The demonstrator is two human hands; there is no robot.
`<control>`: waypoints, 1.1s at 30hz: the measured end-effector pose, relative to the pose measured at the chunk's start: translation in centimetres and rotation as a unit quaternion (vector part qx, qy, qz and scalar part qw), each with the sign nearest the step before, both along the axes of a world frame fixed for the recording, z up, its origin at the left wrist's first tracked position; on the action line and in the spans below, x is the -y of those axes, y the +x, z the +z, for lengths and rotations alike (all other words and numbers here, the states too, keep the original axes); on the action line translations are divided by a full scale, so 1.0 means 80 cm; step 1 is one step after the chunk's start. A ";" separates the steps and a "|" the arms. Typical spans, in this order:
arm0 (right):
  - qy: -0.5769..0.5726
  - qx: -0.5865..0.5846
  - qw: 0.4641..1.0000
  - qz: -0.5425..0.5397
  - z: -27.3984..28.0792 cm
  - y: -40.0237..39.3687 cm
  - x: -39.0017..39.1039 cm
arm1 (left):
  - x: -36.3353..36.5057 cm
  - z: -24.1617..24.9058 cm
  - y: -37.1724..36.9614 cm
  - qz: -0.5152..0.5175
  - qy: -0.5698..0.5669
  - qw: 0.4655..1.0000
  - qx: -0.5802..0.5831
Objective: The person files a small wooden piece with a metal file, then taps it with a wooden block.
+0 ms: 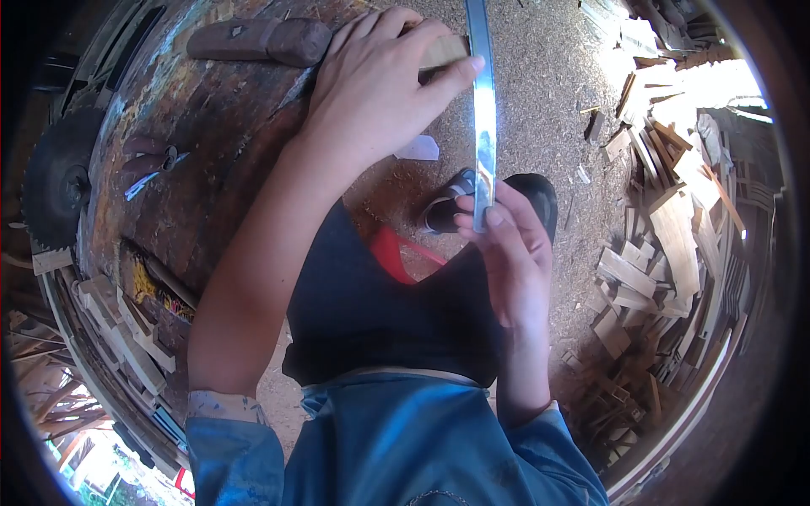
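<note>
Head camera, looking down: a seated person in a blue shirt and dark trousers works a long metal blade [483, 110] over a sawdust-strewn floor [548, 101]. The left hand [375, 88] is closed around a small wooden block [445, 51] at the blade's far part, thumb stretched along the steel. The right hand [506, 253] pinches the near end between thumb and fingertips, the remaining fingers loosely curled. The blade runs nearly straight away from the body, held in the air between the two hands, above a dark shoe [531, 198].

By the look of it, the block is being rubbed along the blade, a honing or cleaning pass; the next stroke would call for a steady grip at the near end and fingers kept off the edge.

No bin or box shows. A rusty round table [194, 126] at left carries a brown tool handle [261, 40] and a circular saw disc [57, 177]; offcuts of wood [666, 219] lie heaped at right.
</note>
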State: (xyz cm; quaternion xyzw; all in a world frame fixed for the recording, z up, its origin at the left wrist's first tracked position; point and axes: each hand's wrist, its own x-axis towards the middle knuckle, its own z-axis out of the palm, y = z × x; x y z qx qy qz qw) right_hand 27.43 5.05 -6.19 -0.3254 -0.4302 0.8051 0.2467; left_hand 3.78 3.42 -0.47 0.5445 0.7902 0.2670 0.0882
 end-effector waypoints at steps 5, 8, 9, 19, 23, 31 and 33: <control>0.039 -0.003 0.998 0.039 0.019 -0.003 -0.005 | -0.005 -0.037 -0.007 0.010 0.130 0.989 -0.066; 0.045 -0.013 0.996 0.073 0.026 -0.002 -0.010 | -0.005 -0.043 -0.010 0.010 0.153 0.984 -0.089; 0.041 -0.017 0.996 0.080 0.029 -0.001 -0.010 | -0.005 -0.043 -0.010 0.008 0.146 0.985 -0.088; -0.029 -0.055 0.995 -0.072 0.050 0.012 -0.016 | -0.005 -0.037 -0.010 0.003 0.126 0.990 -0.065; -0.004 -0.047 0.995 -0.086 0.065 0.012 -0.019 | -0.006 -0.033 -0.008 -0.002 0.131 0.990 -0.056; -0.005 -0.094 0.993 -0.069 0.065 0.011 -0.022 | -0.007 -0.038 -0.005 0.009 0.159 0.985 -0.069; -0.009 -0.109 0.992 -0.061 0.062 0.012 -0.022 | -0.007 -0.038 -0.005 0.007 0.155 0.986 -0.069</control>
